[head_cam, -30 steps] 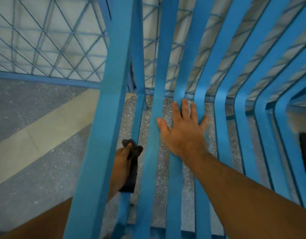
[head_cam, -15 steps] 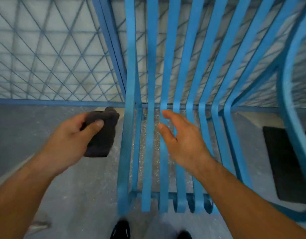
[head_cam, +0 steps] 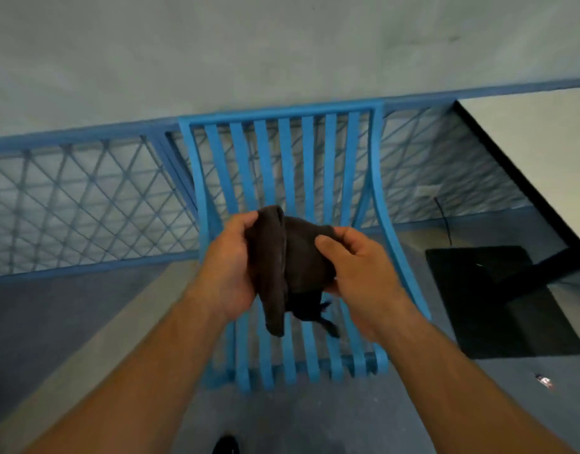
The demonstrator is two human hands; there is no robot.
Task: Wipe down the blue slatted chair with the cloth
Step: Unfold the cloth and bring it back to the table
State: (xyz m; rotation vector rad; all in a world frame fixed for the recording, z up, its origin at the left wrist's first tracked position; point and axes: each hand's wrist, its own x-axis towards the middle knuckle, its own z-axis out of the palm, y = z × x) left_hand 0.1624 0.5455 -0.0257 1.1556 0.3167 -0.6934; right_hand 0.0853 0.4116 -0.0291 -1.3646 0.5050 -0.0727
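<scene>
The blue slatted chair (head_cam: 283, 152) stands in front of me, its curved back rising to a top rail and its seat slats running toward my feet. A dark brown cloth (head_cam: 282, 267) hangs bunched in the air above the seat. My left hand (head_cam: 231, 267) grips its left side, thumb on top. My right hand (head_cam: 363, 273) pinches its right edge with thumb and fingers. Neither hand touches the chair. The middle of the seat is hidden behind the cloth and hands.
A blue lattice railing (head_cam: 85, 198) runs behind the chair, with a pale wall above. A black mat (head_cam: 498, 299) lies on the grey floor to the right, beside a dark-edged panel (head_cam: 517, 178). The toe of my shoe (head_cam: 226, 445) shows at the bottom.
I have pulled back and risen, so the whole chair is in view. My left hand brought the cloth over the seat, and my right hand left the slats and took hold of the cloth.
</scene>
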